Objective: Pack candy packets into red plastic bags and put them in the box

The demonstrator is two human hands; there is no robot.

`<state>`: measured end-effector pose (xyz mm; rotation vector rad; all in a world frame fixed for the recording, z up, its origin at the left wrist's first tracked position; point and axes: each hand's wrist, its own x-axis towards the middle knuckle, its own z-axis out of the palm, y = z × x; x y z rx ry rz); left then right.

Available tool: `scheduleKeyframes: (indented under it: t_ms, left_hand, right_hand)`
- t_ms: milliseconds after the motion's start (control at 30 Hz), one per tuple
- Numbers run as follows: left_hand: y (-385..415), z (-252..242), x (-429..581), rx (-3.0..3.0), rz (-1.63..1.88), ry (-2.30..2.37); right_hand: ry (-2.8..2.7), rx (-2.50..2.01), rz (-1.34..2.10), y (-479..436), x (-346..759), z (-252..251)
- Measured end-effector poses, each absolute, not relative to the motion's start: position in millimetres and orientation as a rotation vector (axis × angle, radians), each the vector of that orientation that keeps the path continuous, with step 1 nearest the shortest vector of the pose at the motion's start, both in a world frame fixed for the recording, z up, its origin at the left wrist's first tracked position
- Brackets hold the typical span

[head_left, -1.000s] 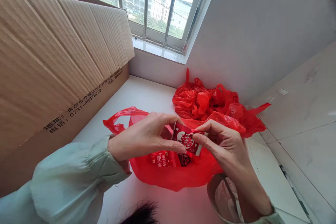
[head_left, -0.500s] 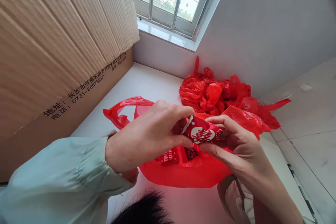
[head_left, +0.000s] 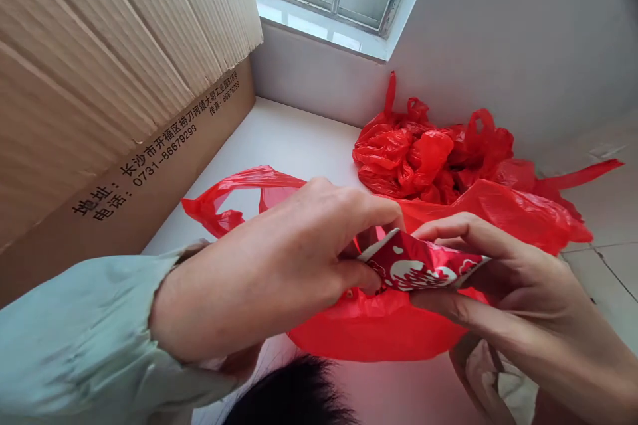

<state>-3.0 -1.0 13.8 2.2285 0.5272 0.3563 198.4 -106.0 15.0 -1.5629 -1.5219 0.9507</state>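
Observation:
Both hands grip one small red foil packet (head_left: 423,267) with white print, held above an open red plastic bag (head_left: 379,325). My left hand (head_left: 279,265) pinches the packet's left end between thumb and fingers. My right hand (head_left: 513,292) holds its right end, fingers curled over the top and thumb below. The packet lies nearly flat, its face tilted away from me. What is inside the bag is hidden behind my hands.
A heap of crumpled red plastic bags (head_left: 428,153) lies against the grey wall behind. A big cardboard box (head_left: 100,80) with printed characters stands along the left. The white surface (head_left: 279,139) runs back to a window sill (head_left: 319,20). Tiled floor (head_left: 608,246) shows on the right.
The packet has tipped from upright and facing me to nearly flat. Both hands came closer to the camera, and the view dropped, so the red items inside the bag no longer show.

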Motion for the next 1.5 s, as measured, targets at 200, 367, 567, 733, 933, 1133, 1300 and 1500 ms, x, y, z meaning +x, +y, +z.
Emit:
scheduleKeyframes:
  t_ms: [200,367,567,733,933,1133,1300,1500]
  left_hand:
    - [6,19,-2,2.153,0.260,0.536]
    - [11,26,-2,1.950,0.225,0.502]
    - [11,33,-1,1.609,0.080,0.354]
    - [8,33,-2,1.920,0.210,0.424]
    - [1,27,2,2.126,0.327,0.542]
    - [-4,25,7,2.179,0.395,0.677]
    - [-3,27,7,2.207,0.366,0.658]
    - [1,33,2,2.182,0.248,0.601]
  right_hand:
    - [-1.441,-1.545,1.087,-100,204,9]
    - [-1.314,-1.364,1.353,-101,206,13]
    - [-1.228,-1.254,1.548,-106,207,20]
    - [-1.273,-1.351,1.430,-105,205,22]
    - [-1.487,-1.532,1.266,-106,203,18]
    - [-1.546,-1.621,1.173,-104,201,18]
    - [-1.528,-1.596,1.040,-101,200,16]
    - [-1.491,-1.512,1.079,-101,205,14]
